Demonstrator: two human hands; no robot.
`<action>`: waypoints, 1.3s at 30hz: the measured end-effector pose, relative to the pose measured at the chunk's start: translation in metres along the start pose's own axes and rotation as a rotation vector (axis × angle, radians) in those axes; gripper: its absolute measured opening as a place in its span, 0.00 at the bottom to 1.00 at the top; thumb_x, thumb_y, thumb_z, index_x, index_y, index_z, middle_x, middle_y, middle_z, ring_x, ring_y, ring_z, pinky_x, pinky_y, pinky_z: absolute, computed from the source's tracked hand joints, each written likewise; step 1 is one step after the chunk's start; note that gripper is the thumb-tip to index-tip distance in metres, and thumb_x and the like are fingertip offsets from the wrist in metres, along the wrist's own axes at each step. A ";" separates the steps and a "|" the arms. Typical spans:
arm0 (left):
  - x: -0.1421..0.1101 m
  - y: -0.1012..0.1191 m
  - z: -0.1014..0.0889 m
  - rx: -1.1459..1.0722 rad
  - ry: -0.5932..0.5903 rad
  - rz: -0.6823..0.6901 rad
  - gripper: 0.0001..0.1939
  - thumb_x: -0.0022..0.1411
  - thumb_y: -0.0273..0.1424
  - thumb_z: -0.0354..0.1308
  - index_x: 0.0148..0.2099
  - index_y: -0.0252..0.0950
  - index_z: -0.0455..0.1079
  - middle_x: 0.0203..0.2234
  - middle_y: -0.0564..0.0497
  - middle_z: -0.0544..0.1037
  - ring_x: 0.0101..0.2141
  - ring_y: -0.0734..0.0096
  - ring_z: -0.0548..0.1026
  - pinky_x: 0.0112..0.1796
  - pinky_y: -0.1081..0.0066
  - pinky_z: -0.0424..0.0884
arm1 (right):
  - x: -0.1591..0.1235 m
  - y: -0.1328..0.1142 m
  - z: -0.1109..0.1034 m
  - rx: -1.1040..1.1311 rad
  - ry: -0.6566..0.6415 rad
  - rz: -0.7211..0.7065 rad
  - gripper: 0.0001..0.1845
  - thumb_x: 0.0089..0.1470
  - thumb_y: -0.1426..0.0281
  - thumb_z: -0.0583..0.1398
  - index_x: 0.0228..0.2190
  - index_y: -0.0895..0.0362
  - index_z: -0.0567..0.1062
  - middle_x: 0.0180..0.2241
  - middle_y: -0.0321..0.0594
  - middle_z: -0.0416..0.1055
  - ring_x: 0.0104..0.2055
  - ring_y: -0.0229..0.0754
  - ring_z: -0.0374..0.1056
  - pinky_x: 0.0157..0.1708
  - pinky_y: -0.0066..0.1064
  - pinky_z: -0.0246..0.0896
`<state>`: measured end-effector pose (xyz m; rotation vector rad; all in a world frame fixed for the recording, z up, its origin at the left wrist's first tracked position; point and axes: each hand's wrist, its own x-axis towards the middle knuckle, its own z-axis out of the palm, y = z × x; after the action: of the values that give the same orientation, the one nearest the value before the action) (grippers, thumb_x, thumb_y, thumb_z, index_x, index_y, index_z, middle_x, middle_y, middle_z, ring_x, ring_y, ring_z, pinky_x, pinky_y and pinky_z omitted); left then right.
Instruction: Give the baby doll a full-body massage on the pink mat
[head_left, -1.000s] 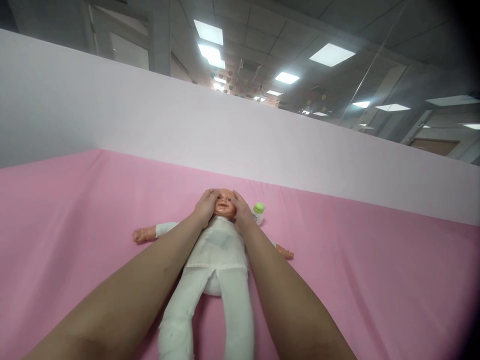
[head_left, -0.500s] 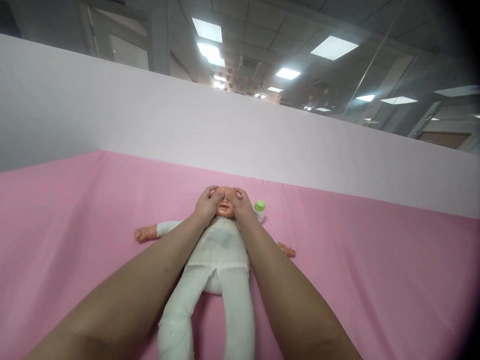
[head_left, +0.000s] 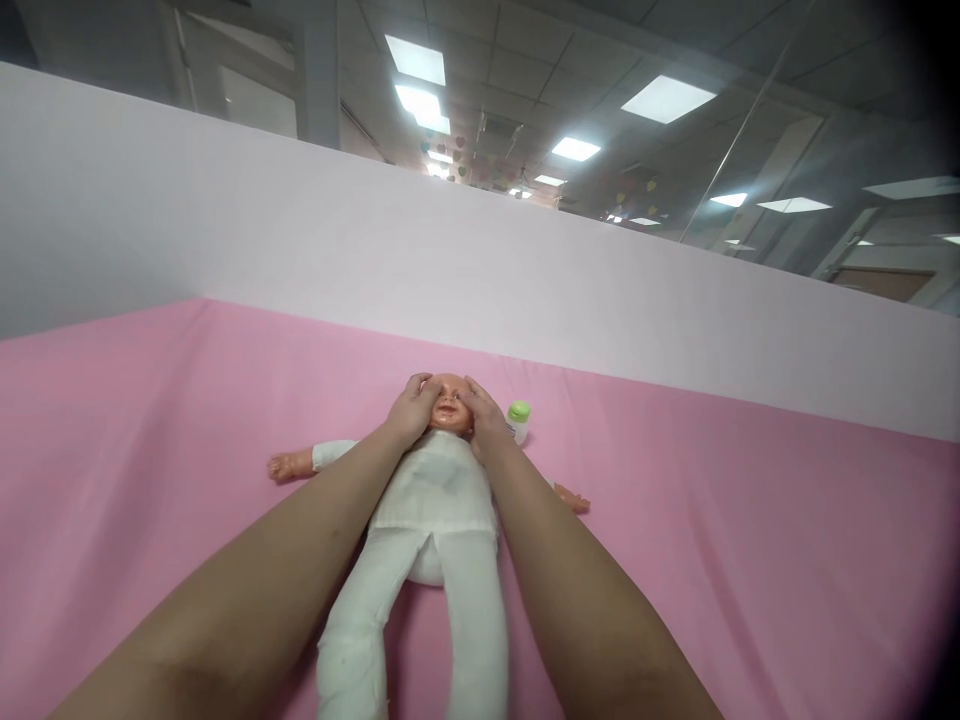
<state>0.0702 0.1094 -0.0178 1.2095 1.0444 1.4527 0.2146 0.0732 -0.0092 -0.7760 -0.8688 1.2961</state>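
A baby doll [head_left: 436, 485] in a white cloth suit lies face up, its head toward the far side. Against the left side of its head, my left hand [head_left: 413, 410] is cupped, thumb by the eye. My right hand [head_left: 485, 416] clasps the opposite side, its thumb resting near the other eye. Between the two hands the doll's nose, mouth and forehead show; the sides of the head are covered. Just right of my right hand stands a small clear bottle [head_left: 517, 424] with a green cap, partly hidden by that hand and wrist.
A pink sheet [head_left: 750, 530] with a few creases lies under the doll. Along the far side runs a white wall [head_left: 480, 270], with glass above it. Ceiling lights [head_left: 667, 99] and a doorway show beyond the glass.
Both thumbs slid inward over the doll's eyes and nose half a second ago, and now have drawn apart toward the sides of its face. The doll and bottle stay in place.
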 end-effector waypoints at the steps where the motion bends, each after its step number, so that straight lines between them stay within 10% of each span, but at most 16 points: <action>1: 0.000 0.000 -0.001 0.008 -0.008 0.011 0.25 0.57 0.45 0.66 0.54 0.42 0.73 0.46 0.46 0.81 0.47 0.56 0.78 0.49 0.63 0.73 | -0.001 0.000 0.002 -0.026 -0.001 -0.014 0.37 0.46 0.63 0.72 0.58 0.50 0.71 0.51 0.41 0.77 0.48 0.48 0.76 0.50 0.39 0.74; 22: 0.006 -0.006 0.008 -0.084 -0.008 -0.007 0.23 0.65 0.44 0.54 0.58 0.38 0.70 0.53 0.43 0.78 0.51 0.59 0.77 0.53 0.63 0.72 | 0.008 0.007 -0.001 0.000 0.068 -0.023 0.28 0.50 0.63 0.66 0.53 0.52 0.74 0.53 0.42 0.76 0.50 0.48 0.75 0.49 0.41 0.74; 30: -0.006 0.003 0.001 -0.061 -0.102 0.041 0.31 0.52 0.42 0.71 0.57 0.41 0.72 0.47 0.45 0.79 0.46 0.55 0.79 0.47 0.61 0.75 | 0.001 0.001 0.003 -0.024 0.047 -0.072 0.38 0.38 0.64 0.75 0.51 0.50 0.70 0.48 0.39 0.75 0.43 0.47 0.77 0.44 0.39 0.76; 39: 0.002 -0.002 0.003 -0.057 -0.058 -0.004 0.23 0.56 0.43 0.66 0.53 0.40 0.74 0.44 0.46 0.81 0.45 0.57 0.79 0.48 0.61 0.75 | 0.004 0.005 0.005 -0.040 0.092 -0.060 0.30 0.46 0.58 0.72 0.49 0.51 0.73 0.46 0.40 0.77 0.46 0.45 0.76 0.48 0.38 0.73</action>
<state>0.0730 0.1116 -0.0190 1.2017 0.9595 1.4265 0.2083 0.0779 -0.0110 -0.8284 -0.8398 1.1846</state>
